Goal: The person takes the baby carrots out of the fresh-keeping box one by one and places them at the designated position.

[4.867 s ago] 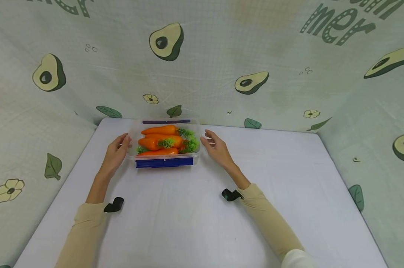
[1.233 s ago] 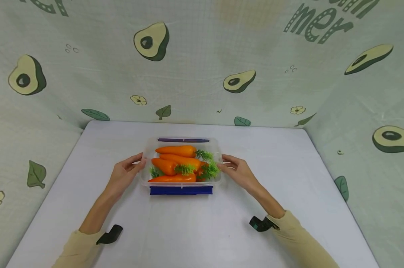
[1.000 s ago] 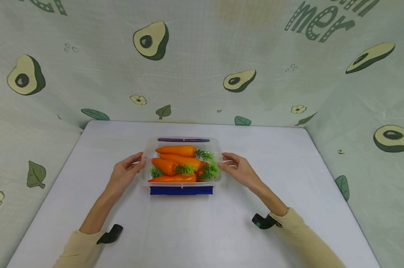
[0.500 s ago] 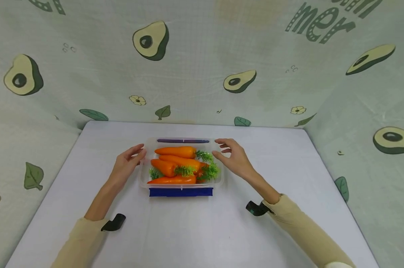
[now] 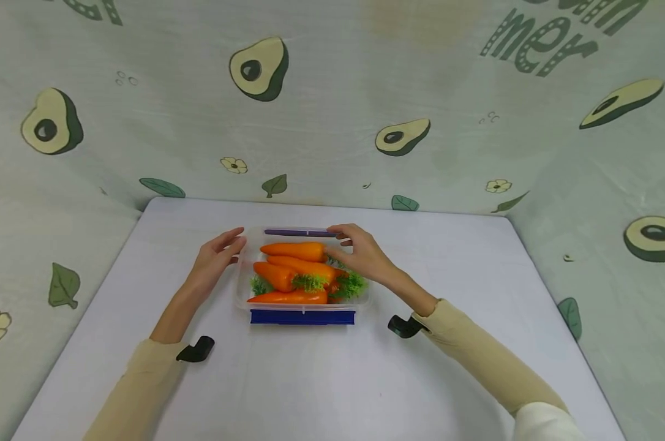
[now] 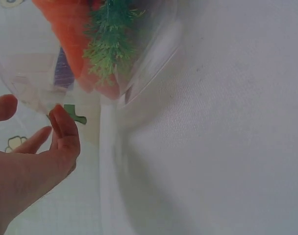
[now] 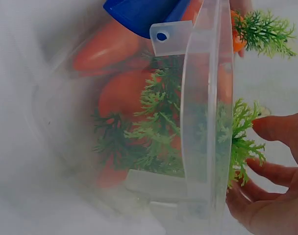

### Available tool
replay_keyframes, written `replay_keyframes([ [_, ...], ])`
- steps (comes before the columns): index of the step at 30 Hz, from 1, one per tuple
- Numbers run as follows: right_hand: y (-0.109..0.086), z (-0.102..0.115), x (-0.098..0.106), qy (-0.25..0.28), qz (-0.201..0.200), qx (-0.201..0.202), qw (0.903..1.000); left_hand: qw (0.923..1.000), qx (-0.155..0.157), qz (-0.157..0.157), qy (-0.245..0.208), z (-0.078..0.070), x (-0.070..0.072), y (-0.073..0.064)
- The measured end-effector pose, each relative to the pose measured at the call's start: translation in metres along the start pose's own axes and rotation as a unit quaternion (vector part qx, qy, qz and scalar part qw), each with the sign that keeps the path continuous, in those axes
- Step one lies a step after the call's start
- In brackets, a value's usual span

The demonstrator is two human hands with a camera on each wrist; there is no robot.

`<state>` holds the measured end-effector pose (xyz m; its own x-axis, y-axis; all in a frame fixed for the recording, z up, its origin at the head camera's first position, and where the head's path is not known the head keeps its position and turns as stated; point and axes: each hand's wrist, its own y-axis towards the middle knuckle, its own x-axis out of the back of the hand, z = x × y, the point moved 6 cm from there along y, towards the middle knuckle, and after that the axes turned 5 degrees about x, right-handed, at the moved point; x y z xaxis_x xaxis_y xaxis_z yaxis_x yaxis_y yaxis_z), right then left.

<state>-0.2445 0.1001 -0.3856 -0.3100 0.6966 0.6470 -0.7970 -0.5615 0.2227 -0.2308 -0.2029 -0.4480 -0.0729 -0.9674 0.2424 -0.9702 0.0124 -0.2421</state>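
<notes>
Clear plastic rectangular box (image 5: 243,288) with blue latches (image 5: 302,316) sits toward the rear of the white table (image 5: 310,380), heaped with orange carrots (image 5: 305,267) with feathery green tops (image 5: 350,285) – probably light, stiffish, slick; lift box by opposite ends, carrots at mid-body. Bare right hand (image 5: 364,252) spread over its rear right corner, thumb apart; bare left hand (image 5: 214,260) loose at left side, contact unclear. No legible label on box; pale avocado-print backdrop (image 5: 332,110) shows dark green lettering (image 5: 542,44), "mer" – line above cut off

Smooth plastic box (image 7: 208,88), glossy carrots (image 5: 296,250); matt table covering (image 6: 227,122), seemingly woven cloth.
</notes>
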Motion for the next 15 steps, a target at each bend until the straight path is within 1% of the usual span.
replay_keyframes([
  [7, 0.014, 0.004, -0.013, -0.022, 0.075, -0.005, 0.9970, 0.9998, 0.014, 0.014, 0.007, -0.001, -0.004, 0.006],
  [11, 0.021, 0.006, -0.022, -0.050, 0.109, 0.011, 0.9927, 0.9995, 0.024, 0.019, 0.005, 0.001, -0.005, 0.007],
  [15, 0.024, 0.005, -0.031, -0.070, 0.127, 0.026, 0.9891, 0.9993, 0.033, 0.018, -0.001, 0.004, -0.004, 0.005],
])
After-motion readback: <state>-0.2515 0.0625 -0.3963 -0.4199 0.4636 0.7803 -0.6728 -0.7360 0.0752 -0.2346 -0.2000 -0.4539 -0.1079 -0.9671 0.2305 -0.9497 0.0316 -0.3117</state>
